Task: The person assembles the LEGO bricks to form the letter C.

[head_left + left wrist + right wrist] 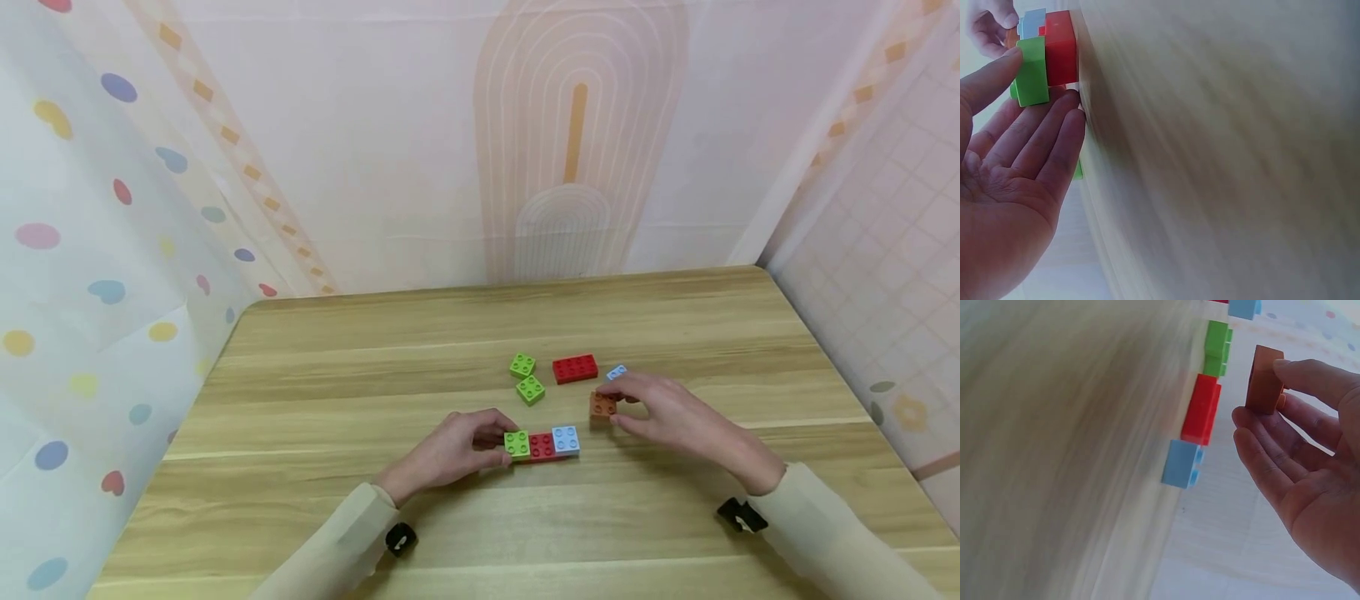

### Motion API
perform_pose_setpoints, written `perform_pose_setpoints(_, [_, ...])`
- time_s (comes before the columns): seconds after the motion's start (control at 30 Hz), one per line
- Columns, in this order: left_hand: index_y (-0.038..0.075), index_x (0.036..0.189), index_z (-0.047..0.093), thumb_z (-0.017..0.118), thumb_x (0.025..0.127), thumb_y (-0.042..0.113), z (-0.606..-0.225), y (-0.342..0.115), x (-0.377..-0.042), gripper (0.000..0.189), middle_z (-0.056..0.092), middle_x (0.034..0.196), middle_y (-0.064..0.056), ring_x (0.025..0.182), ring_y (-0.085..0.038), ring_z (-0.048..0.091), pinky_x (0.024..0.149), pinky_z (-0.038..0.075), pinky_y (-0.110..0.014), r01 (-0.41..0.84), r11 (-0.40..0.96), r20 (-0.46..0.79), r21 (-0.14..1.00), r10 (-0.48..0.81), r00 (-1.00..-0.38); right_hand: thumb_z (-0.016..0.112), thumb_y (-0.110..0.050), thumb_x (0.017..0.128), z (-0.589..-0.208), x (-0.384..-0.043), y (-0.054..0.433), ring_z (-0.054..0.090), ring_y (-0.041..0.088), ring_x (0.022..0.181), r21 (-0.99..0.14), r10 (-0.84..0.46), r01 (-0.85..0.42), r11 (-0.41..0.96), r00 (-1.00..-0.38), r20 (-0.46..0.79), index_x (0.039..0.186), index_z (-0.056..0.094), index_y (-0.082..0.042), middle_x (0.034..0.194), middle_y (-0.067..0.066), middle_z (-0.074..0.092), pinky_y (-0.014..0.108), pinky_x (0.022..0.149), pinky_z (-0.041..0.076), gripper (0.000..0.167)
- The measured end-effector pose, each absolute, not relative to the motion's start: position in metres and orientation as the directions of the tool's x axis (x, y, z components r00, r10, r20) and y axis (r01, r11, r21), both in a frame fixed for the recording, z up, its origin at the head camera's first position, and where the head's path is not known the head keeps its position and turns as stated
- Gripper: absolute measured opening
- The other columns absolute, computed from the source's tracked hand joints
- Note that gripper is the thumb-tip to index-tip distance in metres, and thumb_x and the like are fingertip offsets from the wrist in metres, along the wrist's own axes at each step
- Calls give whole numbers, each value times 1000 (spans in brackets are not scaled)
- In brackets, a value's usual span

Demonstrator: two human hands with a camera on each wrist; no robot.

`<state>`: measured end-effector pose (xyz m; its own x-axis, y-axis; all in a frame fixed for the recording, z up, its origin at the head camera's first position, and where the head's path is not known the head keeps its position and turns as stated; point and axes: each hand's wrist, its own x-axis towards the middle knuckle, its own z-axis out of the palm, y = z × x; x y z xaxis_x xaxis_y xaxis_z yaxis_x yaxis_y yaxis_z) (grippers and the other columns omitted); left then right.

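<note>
My left hand (461, 450) holds the left end of a small brick build between thumb and fingers. A green brick (517, 444) and a light blue brick (566, 440) sit on top of a red brick (541, 447), one at each end, with red studs bare between them. In the left wrist view, my thumb touches the green brick (1034, 72) and the fingers lie along its other side. My right hand (667, 412) pinches an orange-brown brick (602, 406) with studs; the right wrist view shows this brick (1265, 381) held above the table surface.
Behind the build lie two loose green bricks (530, 390), a longer red brick (575, 368) and a light blue brick (617, 372) partly hidden by my right hand. The wooden table (337, 358) meets a patterned cloth backdrop (405, 167) at its far edge.
</note>
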<state>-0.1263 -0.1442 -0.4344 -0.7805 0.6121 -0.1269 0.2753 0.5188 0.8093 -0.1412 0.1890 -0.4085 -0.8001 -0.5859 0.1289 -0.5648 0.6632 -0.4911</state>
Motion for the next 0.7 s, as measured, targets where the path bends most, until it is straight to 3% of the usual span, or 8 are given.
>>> perform_pose_setpoints(0.2, [16, 122, 63, 72, 93, 22, -435, -144, -126, 31, 66, 122, 3, 111, -9, 62, 95, 50, -26, 276, 516, -124, 811, 612, -781, 75, -15, 89, -406, -137, 185, 61, 32, 115, -489, -577, -590, 643, -793, 198, 122, 68, -8, 118, 7, 68, 51, 94, 51, 34])
perform_pose_setpoints(0.47, [16, 122, 64, 72, 93, 23, -435, -144, -125, 31, 66, 122, 1, 112, -12, 63, 96, 51, -30, 280, 513, -115, 812, 611, -784, 74, -14, 90, -403, -133, 177, 65, 20, 99, -498, -573, -623, 604, -773, 271, 123, 67, -10, 111, 0, 68, 41, 83, 56, 34])
perform_pose_setpoints(0.7, [15, 121, 64, 72, 93, 23, -436, -143, -124, 30, 67, 122, 0, 112, -13, 63, 96, 50, -30, 273, 516, -119, 812, 604, -788, 74, -16, 90, -400, -130, 171, 63, 28, 112, -525, -565, -605, 599, -784, 258, 126, 66, -9, 120, 5, 67, 52, 98, 48, 37])
